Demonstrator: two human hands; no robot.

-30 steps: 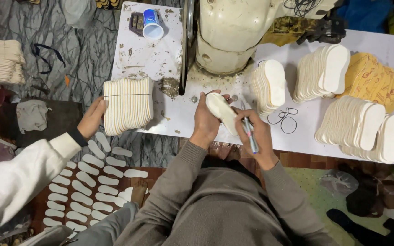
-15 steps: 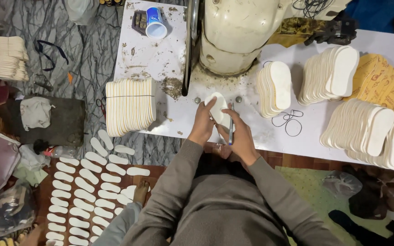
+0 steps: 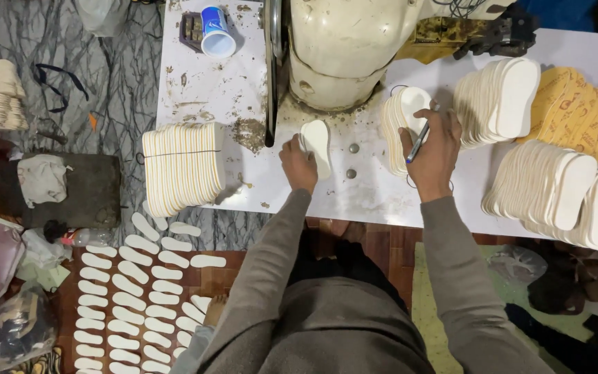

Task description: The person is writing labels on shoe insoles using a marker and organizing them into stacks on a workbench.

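Pinning a white insole (image 3: 317, 144) flat on the counter (image 3: 243, 90), the left hand (image 3: 299, 163) has its fingers closed down on the insole's near-left edge. The insole lies just beyond and to the right of that hand, long axis running away from the person toward the cream machine (image 3: 344, 48), heel end nearest the wrist. The right hand (image 3: 432, 149) sits well apart on the other side, gripping a pen (image 3: 420, 138) while its fingers touch the front of an upright insole stack (image 3: 401, 128), which stands just left of and beyond its knuckles. Left hand is clearly the nearer to the flat insole. Two small round studs (image 3: 353, 161) sit between the hands. A bundled stack (image 3: 183, 166) lies far left of the left hand.
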